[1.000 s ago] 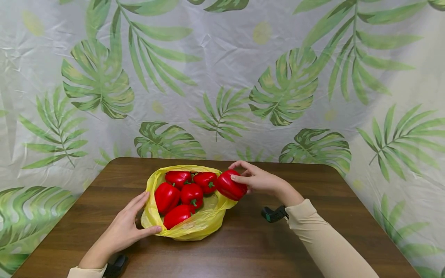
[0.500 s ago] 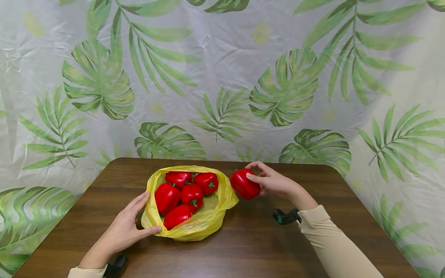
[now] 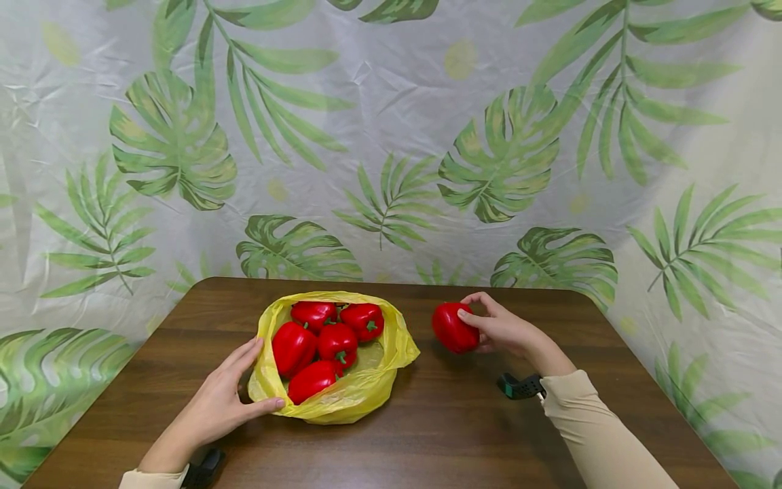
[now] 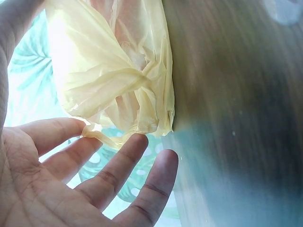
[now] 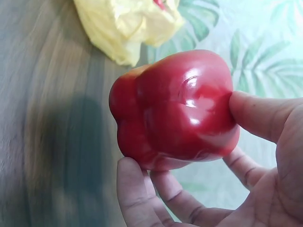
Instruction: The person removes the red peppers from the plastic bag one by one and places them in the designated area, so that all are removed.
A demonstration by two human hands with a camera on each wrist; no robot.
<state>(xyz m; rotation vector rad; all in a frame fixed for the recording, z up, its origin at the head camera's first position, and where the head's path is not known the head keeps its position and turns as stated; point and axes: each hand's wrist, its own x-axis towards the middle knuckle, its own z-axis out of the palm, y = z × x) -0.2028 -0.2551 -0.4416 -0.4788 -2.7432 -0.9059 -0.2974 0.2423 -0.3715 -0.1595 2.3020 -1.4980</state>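
Note:
A yellow plastic bag stands with its mouth spread wide, several red bell peppers inside it. At the bag's left side, the left hand touches the rim with fingertips and thumb, the fingers loosely extended. In the left wrist view the fingertips are right at the crumpled plastic. To the right of the bag, the right hand holds another red bell pepper between thumb and fingers. The right wrist view shows this glossy, lobed pepper with the thumb on one side and fingers beneath.
A dark brown wooden table carries everything. Behind its far edge hangs a pale sheet with green leaf prints. Each wrist wears a black band, such as the right wristband.
The right hand has moved rightward with the bell pepper, from over the bag's right rim to beside it, above the table. The left hand and bag have stayed put.

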